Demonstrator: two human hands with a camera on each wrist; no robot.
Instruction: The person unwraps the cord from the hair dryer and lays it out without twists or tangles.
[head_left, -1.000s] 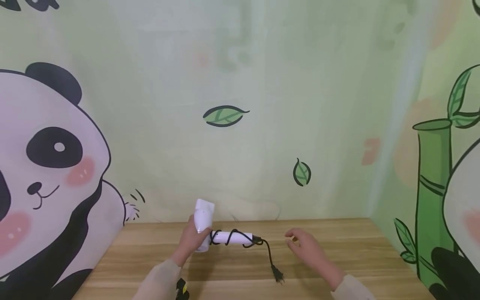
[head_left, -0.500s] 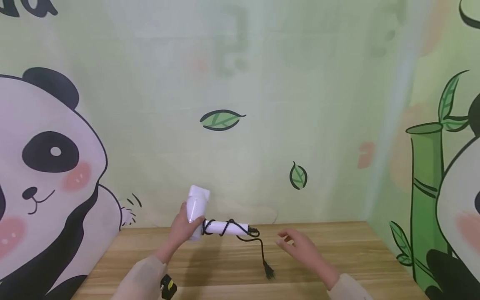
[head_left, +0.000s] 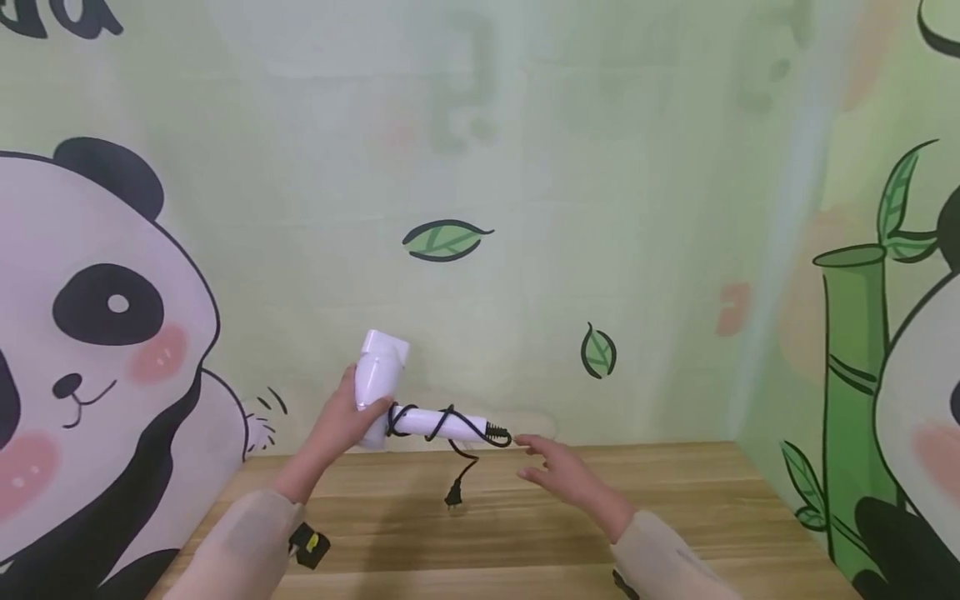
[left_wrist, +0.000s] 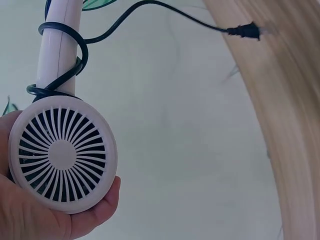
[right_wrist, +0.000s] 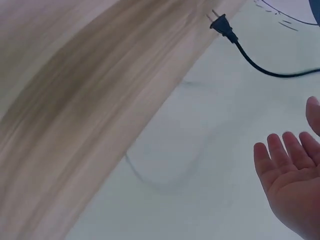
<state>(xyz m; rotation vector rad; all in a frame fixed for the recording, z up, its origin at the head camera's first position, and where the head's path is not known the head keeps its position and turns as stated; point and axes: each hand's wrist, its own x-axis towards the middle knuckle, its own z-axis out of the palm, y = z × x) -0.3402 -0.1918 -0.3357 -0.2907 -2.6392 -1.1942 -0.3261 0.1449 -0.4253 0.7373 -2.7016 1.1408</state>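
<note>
change: hair dryer [head_left: 381, 385] has come up off the table [head_left: 675, 500] since 1 s ago; it was sitting low at the surface, now held in the air in front of the wall [head_left: 525, 167]. Cord tail has swung in, so the plug [head_left: 453, 498] hangs under the handle instead of off to the right.
meaning: dryer is fully carried by one hand now; cord mostly wound, only the loose tail and plug left free.
left hand: left hand [head_left: 339, 423] wraps the dryer's head, fingers and thumb curled round the barrel. Wrist view shows the rear grille [left_wrist: 62, 154] seated in the palm.
right hand: right hand [head_left: 557, 472] has moved in toward the handle end; fingers spread and straight, palm open, holding nothing. Fingertips just beside the strain relief [head_left: 497, 432]; contact unclear.
dryer position: head in the grip, handle [head_left: 435, 423] sticking out sideways from it toward the right hand, clear above the table.
cord: cord [head_left: 450, 417] black, thin, round, flexible; loose coils round the handle, tail dropping below it.
plug: black, two flat prongs, dangling just above the wood.
body: white smooth glossy plastic; stubby barrel, straight cylindrical handle.
grille: round, radial slats, dark behind.
table: light wood-grain, matte, flat.
wall: pale green mural with pandas, leaves and bamboo.
</note>
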